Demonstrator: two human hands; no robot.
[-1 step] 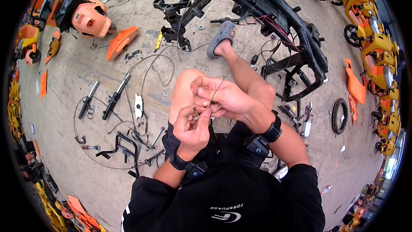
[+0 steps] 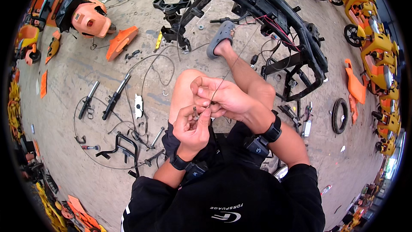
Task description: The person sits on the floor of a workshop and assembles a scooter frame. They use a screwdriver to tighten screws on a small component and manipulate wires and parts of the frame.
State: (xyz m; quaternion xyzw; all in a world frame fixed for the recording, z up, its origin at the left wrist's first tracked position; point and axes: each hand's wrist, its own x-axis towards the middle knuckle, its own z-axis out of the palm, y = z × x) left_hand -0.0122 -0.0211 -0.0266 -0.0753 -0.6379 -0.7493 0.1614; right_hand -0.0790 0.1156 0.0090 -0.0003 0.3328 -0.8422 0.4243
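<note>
- Between my hands, I'm handling a thin cable (image 2: 223, 78).
- My left hand (image 2: 192, 131) is pinching it; my right hand (image 2: 227, 99) is curling alongside, grip unclear.
- Next is probably needing a steady pinch.

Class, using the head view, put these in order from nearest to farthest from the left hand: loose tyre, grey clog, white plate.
From the left hand:
1. White plate: to its left.
2. Clog: ahead, slightly right.
3. Tyre: far over to the right.
</note>
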